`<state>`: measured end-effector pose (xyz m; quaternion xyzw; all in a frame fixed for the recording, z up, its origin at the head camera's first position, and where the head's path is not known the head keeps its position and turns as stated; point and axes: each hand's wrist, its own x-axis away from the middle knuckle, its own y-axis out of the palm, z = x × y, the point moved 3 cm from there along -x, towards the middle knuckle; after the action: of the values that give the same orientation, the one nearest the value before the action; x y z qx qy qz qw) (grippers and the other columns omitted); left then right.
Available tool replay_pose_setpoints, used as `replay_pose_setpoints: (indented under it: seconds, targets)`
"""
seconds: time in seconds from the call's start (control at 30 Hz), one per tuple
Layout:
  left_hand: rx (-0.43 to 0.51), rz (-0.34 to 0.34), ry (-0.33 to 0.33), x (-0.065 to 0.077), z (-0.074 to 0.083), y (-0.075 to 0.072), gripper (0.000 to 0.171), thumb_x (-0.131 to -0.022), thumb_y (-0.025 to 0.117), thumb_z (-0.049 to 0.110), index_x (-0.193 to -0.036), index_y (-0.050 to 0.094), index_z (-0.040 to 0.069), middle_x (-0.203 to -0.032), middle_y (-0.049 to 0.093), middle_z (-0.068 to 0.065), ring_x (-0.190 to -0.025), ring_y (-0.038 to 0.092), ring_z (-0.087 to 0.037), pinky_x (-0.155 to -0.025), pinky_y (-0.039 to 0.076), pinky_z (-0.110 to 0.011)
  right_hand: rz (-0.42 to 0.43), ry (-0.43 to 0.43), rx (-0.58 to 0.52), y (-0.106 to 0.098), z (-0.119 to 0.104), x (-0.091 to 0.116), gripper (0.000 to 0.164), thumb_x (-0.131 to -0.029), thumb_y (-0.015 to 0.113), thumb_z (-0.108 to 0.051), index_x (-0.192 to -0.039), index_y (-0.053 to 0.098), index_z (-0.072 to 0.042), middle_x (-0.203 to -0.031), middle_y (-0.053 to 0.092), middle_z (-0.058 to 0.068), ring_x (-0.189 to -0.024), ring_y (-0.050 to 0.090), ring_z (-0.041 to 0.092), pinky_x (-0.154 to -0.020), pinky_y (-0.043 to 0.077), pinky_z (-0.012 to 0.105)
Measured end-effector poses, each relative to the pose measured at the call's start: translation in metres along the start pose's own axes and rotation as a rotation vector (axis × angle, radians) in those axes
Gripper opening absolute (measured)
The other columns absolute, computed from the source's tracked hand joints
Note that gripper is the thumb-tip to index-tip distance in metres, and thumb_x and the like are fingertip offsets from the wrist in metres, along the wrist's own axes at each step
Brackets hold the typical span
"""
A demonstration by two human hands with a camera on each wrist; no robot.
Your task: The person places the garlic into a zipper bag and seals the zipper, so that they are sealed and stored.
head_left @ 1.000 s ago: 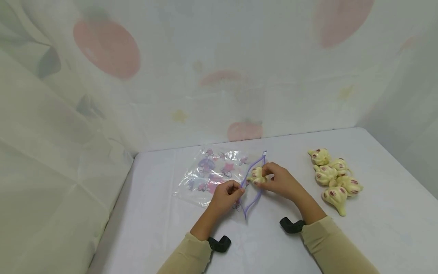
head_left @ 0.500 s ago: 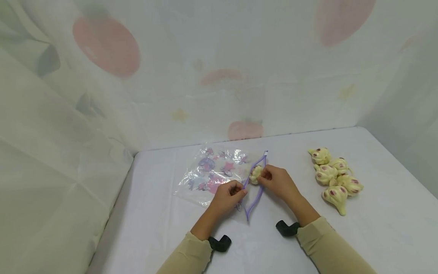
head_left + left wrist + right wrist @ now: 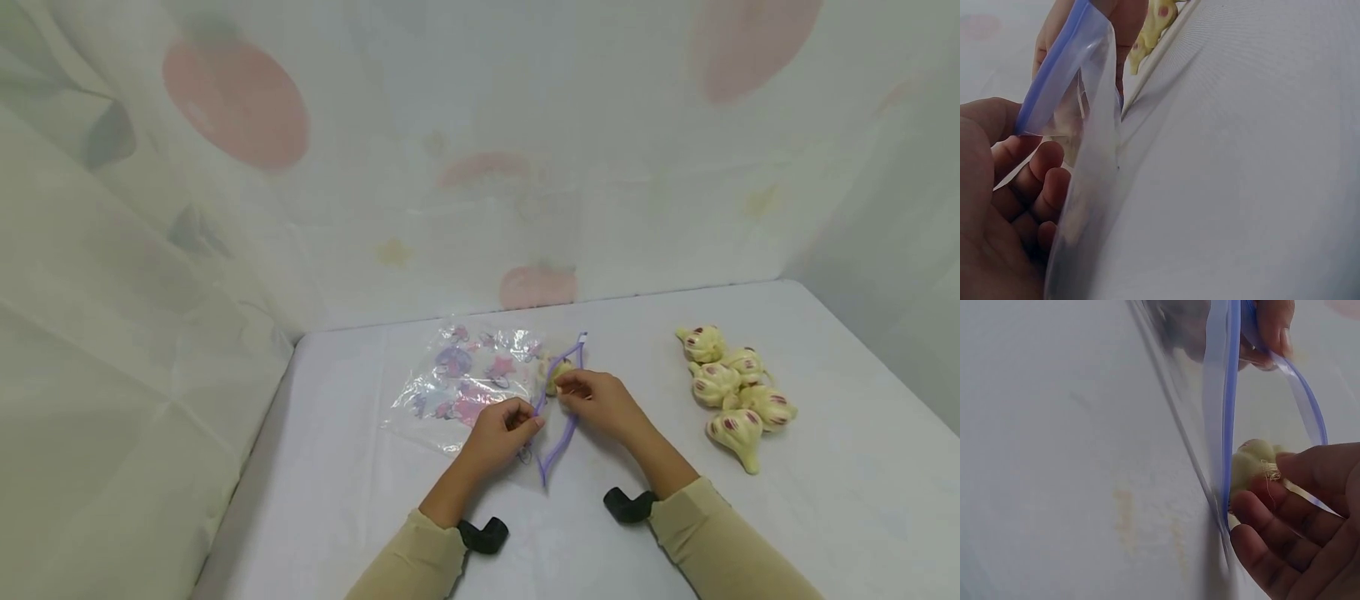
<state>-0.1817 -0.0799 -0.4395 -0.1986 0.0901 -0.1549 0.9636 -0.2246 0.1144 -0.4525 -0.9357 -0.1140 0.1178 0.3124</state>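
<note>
A clear zip bag [image 3: 431, 396] with pink and purple prints lies flat, its purple-edged mouth spread toward the right. My left hand [image 3: 497, 435] pinches one lip of that mouth between thumb and index finger; the purple zip strip [image 3: 1054, 62] shows there in the left wrist view. With its fingertips my right hand [image 3: 606, 407] holds a pale garlic bulb [image 3: 1250, 461] by the root end, inside the bag's mouth. Part of the bulb shows through the plastic, and the fingers hide its near side in the head view.
Several more garlic bulbs [image 3: 716, 383] with purple-red marks lie in a group on the right of the white table [image 3: 847, 475]. A printed curtain [image 3: 420, 167] hangs behind the table, and another runs along its left side.
My right hand has moved left and slightly down, carrying the garlic bulb from the opening deeper into the bag. The left hand has stayed nearly still, pinching the lip.
</note>
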Motion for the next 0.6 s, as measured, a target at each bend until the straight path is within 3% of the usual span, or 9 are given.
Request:
replay_pose_setpoints:
  seconds: [0.23,0.27,0.47,0.6]
  targets:
    - [0.031,-0.014,-0.008,0.000,-0.002,0.002,0.007,-0.092,0.066,0.008,-0.089,0.066,0.002,-0.068,0.059,0.000,-0.057,0.049,0.000,-0.055,0.044,-0.018,0.050,0.026,0.047,-0.017,0.002,0.004,0.022,-0.092,0.068,-0.019,-0.112,0.071,-0.010,-0.104,0.073,0.005,-0.092,0.066,0.021,-0.080,0.053,0.038]
    - [0.034,-0.013,-0.005,-0.002,-0.008,0.003,0.007,-0.092,0.067,0.009,-0.089,0.066,0.003,-0.068,0.059,-0.001,-0.057,0.050,-0.001,-0.055,0.044,-0.019,0.067,0.031,0.064,-0.022,0.003,0.005,0.022,-0.093,0.068,-0.021,-0.112,0.071,-0.010,-0.103,0.073,0.005,-0.092,0.066,0.022,-0.079,0.053,0.039]
    - [0.006,0.004,0.007,-0.011,-0.044,0.011,0.009,-0.092,0.068,0.020,-0.088,0.067,0.012,-0.069,0.059,0.003,-0.057,0.050,-0.004,-0.054,0.045,-0.021,0.223,0.065,0.251,-0.067,0.011,0.012,0.027,-0.096,0.063,-0.022,-0.117,0.067,-0.005,-0.107,0.069,0.016,-0.100,0.063,0.035,-0.083,0.050,0.050]
    - [-0.011,0.010,0.009,-0.011,-0.046,0.009,0.007,-0.092,0.067,0.021,-0.088,0.067,0.015,-0.069,0.057,0.005,-0.058,0.049,-0.004,-0.054,0.044,-0.021,0.240,0.162,0.405,-0.101,0.014,0.024,0.036,-0.095,0.063,-0.024,-0.124,0.061,-0.002,-0.122,0.059,0.028,-0.111,0.050,0.050,-0.091,0.041,0.061]
